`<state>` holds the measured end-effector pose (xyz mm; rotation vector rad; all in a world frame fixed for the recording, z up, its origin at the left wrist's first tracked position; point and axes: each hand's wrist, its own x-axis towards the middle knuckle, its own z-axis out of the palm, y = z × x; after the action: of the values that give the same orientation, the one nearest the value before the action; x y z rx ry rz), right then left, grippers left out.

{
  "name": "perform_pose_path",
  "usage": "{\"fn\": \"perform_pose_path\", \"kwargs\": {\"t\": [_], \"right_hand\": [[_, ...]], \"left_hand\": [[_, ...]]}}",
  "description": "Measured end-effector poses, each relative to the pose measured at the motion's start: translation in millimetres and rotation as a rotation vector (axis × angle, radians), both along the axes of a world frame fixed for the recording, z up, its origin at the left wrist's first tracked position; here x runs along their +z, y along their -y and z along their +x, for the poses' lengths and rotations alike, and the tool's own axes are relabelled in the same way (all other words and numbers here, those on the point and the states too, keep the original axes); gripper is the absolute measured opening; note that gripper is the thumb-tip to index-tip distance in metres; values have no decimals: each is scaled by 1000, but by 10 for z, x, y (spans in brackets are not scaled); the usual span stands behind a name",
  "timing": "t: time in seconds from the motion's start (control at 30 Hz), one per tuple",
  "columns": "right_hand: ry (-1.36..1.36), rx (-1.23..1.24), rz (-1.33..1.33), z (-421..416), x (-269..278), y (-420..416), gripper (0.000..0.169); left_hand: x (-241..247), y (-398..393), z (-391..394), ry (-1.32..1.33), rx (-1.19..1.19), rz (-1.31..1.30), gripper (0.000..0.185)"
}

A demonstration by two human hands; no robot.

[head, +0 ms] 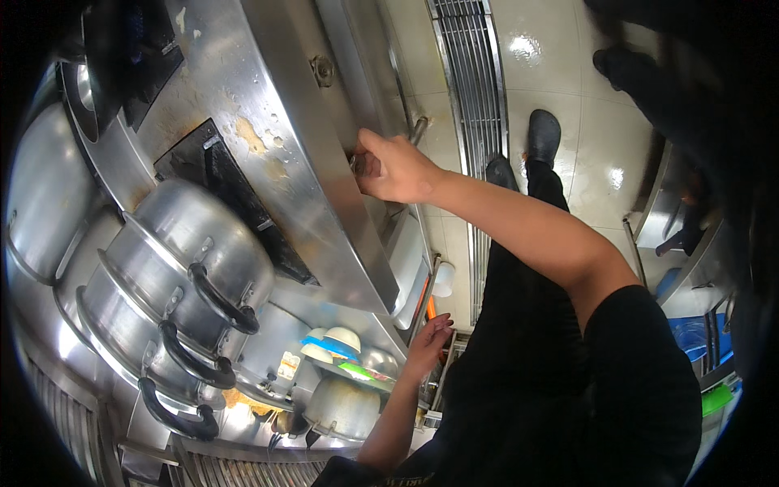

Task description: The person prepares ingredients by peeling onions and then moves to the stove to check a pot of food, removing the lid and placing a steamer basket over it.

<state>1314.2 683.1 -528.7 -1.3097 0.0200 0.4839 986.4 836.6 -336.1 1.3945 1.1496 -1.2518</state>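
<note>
My right hand [395, 167] reaches across to the steel front panel [359, 225] of a cooking range. Its fingers are closed around a control knob [358, 163], which they partly cover. A second, similar knob [322, 70] sits farther along the same panel, untouched. My left hand [429, 341] hangs beside the end of the range, holding nothing, its fingers loosely bent and apart. On the range top, a stack of large aluminium pots [207, 237] with black handles stands against a black burner grate [225, 189]. Brownish spill [248, 135] marks the steel surface.
Beyond the range end are stacked bowls [342, 341] and another metal pot [344, 405]. A drain grate [471, 79] runs along the wet tiled floor [548, 67]. A black shoe [614, 67], apparently another person's, shows at upper right. Steel shelving [688, 286] stands at the right.
</note>
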Motion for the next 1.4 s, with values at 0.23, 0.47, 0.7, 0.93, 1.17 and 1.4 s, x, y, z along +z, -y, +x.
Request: {"fn": "perform_pose_path", "kwargs": {"t": [0.23, 0.47, 0.7, 0.93, 1.17, 1.4], "right_hand": [[1, -96, -177, -163, -49, -208, 38], [-45, 21, -524, -1034, 251, 739, 73], [-400, 419, -970, -3061, 454, 3083, 64], [-734, 20, -1170, -4882, 1494, 3838, 59], [-879, -494, -739, -5615, 2069, 3329, 50], [-947, -445, -711, -5709, 2423, 3183, 54]], "left_hand": [[70, -87, -171, 102, 41, -20, 47], [350, 189, -107, 161, 46, 47, 48], [-125, -299, -291, 233, -130, -64, 50], [-205, -1003, -311, 198, -538, -222, 47], [-289, -683, 509, 418, -1045, -335, 47], [101, 122, 1191, 517, -827, -388, 45]]}}
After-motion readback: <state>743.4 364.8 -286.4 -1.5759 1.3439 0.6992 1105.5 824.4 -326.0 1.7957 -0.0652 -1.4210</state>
